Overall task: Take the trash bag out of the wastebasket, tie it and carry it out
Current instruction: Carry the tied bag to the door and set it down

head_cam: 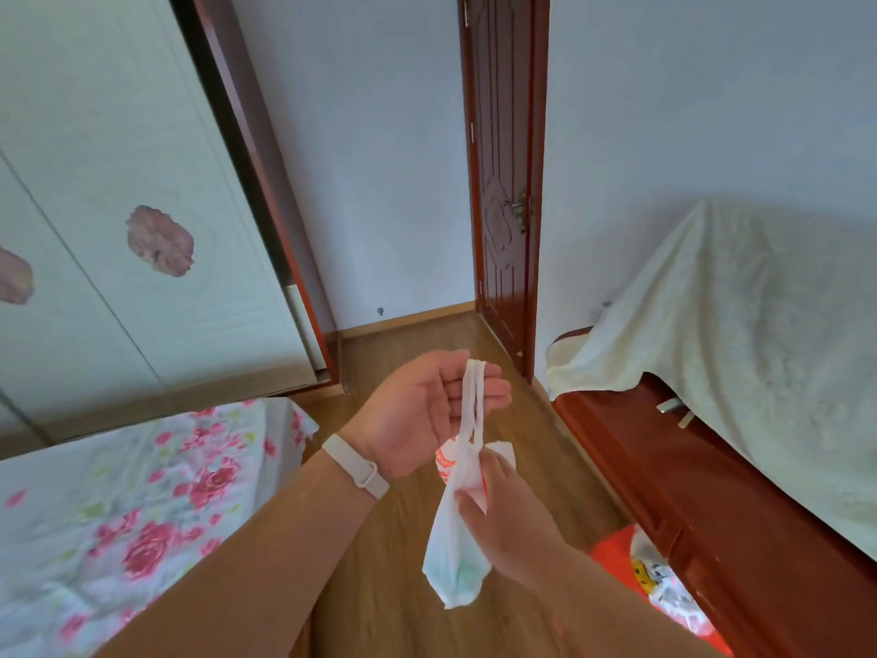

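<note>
A small white trash bag [453, 553] with red print hangs in mid-air over the wooden floor. Its two handle loops run up over the fingers of my left hand [417, 410], which is palm up with a pale band on the wrist. My right hand [498, 510] pinches the bag's neck just below the handles. Something greenish shows through the bag's bottom. A red wastebasket [617, 553] with a printed liner stands at the lower right, partly hidden behind my right arm.
A bed with a floral sheet [118, 505] lies on the left, a white wardrobe [118, 206] behind it. On the right, a dark red cabinet [712, 515] is draped with a cream cloth. A red-brown door [503, 182] stands ahead beyond the floor strip.
</note>
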Motion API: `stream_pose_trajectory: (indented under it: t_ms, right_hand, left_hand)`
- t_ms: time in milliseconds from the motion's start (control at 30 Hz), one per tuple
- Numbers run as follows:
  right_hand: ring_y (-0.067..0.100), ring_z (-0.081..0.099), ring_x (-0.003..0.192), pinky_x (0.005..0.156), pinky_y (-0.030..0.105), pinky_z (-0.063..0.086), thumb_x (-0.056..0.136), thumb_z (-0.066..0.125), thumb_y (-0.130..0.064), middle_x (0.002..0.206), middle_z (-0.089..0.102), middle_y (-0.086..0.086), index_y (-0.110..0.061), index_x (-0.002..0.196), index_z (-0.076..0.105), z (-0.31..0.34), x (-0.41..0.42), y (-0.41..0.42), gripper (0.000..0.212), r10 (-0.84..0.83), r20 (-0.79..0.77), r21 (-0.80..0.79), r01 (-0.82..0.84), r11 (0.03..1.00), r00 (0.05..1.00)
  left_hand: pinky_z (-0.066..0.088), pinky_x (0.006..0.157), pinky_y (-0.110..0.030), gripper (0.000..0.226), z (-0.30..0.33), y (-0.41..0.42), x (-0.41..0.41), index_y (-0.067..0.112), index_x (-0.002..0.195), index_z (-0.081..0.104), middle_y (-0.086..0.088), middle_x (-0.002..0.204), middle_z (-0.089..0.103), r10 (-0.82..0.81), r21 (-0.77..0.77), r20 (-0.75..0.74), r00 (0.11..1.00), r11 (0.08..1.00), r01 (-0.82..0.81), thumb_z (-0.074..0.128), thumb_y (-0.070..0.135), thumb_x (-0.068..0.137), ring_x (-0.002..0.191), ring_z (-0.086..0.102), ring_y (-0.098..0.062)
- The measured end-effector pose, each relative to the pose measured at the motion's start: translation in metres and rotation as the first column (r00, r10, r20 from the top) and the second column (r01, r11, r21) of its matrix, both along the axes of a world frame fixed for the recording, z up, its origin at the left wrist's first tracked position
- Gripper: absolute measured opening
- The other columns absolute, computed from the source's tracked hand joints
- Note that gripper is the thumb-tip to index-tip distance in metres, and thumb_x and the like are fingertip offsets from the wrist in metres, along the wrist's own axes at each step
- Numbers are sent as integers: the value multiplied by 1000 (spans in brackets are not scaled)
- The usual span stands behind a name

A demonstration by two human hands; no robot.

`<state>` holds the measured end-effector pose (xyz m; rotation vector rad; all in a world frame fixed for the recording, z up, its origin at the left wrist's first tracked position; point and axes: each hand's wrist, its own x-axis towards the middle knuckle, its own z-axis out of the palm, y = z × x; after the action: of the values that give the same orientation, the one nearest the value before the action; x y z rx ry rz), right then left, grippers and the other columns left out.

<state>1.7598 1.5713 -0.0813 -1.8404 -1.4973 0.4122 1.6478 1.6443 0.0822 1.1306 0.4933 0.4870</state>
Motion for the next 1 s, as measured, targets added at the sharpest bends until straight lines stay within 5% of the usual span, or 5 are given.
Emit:
stream_pose_trajectory:
  t_ms: [367, 633, 1000]
  right_hand:
    - [9, 51, 122, 92, 29, 51, 90, 42, -57, 146, 39, -16, -33, 144, 20, -18, 57, 122, 63, 21, 10, -93, -20, 995, 1000]
    - [0, 57, 88, 74, 11, 44, 89, 46, -59, 123, 55, -20, -39, 126, 30, -36, 95, 261, 45, -9, 61, -213, 22, 977, 998]
    - [9, 63, 102, 85, 21, 51, 91, 48, -55, 134, 53, -16, -38, 130, 30, -21, 129, 433, 47, -87, 66, -185, 98, 978, 994]
  left_hand:
    - [49, 99, -43, 43, -19, 141, 61, -2, 112, 69, -18, 107, 73, -24, -43, -21, 999, 999, 24, 47, 31, 96, 103, 69, -31]
    - [46, 102, -44, 44, -39, 280, 100, -4, 117, 65, -21, 113, 70, -99, -86, -33, 995, 992, 96, 43, 29, 98, 109, 66, -34]
    - [43, 105, -46, 43, -28, 450, 138, 0, 112, 69, -19, 109, 72, -171, -45, -17, 985, 984, 170, 53, 32, 89, 111, 64, -36]
